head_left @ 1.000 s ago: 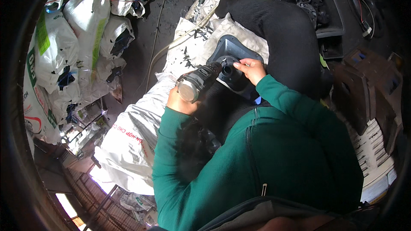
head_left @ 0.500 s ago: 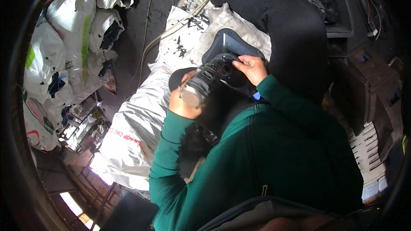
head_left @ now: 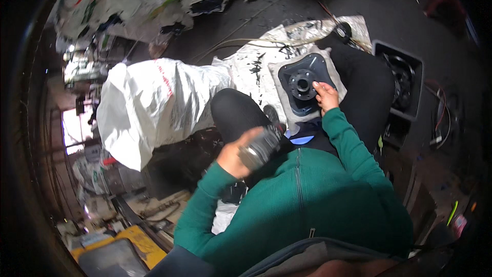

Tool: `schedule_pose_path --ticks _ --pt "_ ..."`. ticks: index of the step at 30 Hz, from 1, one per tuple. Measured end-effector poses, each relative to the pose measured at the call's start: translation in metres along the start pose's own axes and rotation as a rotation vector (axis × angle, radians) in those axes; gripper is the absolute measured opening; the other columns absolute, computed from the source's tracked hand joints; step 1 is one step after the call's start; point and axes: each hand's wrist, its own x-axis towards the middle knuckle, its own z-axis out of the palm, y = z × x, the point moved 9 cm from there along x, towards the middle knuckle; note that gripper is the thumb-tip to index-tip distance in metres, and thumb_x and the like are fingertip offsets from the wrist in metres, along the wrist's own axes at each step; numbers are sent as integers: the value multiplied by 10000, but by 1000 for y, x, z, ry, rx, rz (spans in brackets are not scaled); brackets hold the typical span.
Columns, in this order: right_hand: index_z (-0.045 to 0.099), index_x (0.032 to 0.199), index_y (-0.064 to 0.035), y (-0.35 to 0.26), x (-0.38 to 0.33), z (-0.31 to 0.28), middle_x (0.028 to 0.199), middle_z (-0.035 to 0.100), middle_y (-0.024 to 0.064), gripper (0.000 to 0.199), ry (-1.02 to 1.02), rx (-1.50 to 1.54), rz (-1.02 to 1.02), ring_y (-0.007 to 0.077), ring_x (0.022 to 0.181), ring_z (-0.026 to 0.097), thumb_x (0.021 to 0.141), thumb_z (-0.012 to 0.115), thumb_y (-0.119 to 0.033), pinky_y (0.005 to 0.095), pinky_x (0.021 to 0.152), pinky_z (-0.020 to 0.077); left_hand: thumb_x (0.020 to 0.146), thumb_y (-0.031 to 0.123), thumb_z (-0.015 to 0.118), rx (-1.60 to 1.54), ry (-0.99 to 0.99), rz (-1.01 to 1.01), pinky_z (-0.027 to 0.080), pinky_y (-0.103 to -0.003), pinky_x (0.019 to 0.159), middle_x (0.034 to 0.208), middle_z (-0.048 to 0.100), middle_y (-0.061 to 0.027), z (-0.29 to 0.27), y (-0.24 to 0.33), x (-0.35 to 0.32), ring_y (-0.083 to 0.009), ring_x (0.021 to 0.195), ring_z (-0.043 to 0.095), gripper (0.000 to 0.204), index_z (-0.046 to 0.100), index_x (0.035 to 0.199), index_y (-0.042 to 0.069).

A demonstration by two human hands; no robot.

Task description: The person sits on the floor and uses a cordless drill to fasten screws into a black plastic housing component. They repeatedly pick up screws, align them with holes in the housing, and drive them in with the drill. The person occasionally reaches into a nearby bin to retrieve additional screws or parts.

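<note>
A black part (head_left: 296, 103) with a four-cornered flange and a round, raised hub in its middle lies on a pale cushion (head_left: 336, 79) between my legs. My right hand (head_left: 327, 97) is closed at the right side of this hub, thumb and finger pinching its edge. Whether something small is also between those fingers, I cannot make out. Further left and nearer my body, my left hand (head_left: 237, 155) grips a grey and black cylindrical tool (head_left: 260, 149), blurred by motion. The tool is apart from the black part, over my left thigh.
A large white sack (head_left: 154, 97) lies to my left, with more white sacks (head_left: 169, 2) beyond it. On the right stands a dark crate (head_left: 410, 79) holding black parts. A pale hose (head_left: 241, 41) crosses the littered sheet ahead. A yellow and grey object (head_left: 146, 249) sits at lower left.
My left hand has drawn the tool away from the black part, back toward my body. The right hand stays at the hub. The whole view has turned.
</note>
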Motion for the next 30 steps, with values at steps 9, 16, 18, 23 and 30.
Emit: schedule_pose_path --ticks 9,16,18,23,30 --pt "616 998 -56 -83 -120 166 833 577 -47 200 -706 -8 -122 -5 614 464 884 680 -207 148 472 325 749 135 666 -269 335 -72 430 -383 984 1453 395 -149 -26 -106 -84 -244 1316 406 765 342 1435 41" --pt "597 1212 -61 2 -171 272 757 556 -34 319 -1000 -39 95 21 506 395 960 558 -254 160 411 297 866 113 664 -402 944 161 498 -310 837 1037 686 -95 -123 -125 -120 -173 900 641 261 659 1082 -34" --pt "447 1370 -82 27 -136 245 687 428 -63 411 -924 221 664 -4 474 341 976 483 -193 135 315 261 849 198 690 53 885 -109 509 -321 684 791 700 -156 -135 -164 -159 -242 730 681 239 683 872 -40" --pt "371 1427 -48 11 -56 138 949 656 -37 534 -752 248 448 -41 492 409 907 488 -24 156 350 213 749 442 744 191 534 -837 498 -429 772 928 671 -248 -44 -384 -233 -378 885 661 524 669 979 -23" --pt "403 1390 -23 2 -46 88 1084 619 133 425 -484 632 484 179 870 619 979 448 -122 255 597 509 684 502 777 -111 342 -905 507 -419 825 1003 674 -218 85 -526 -254 -340 928 657 621 672 1025 -6"
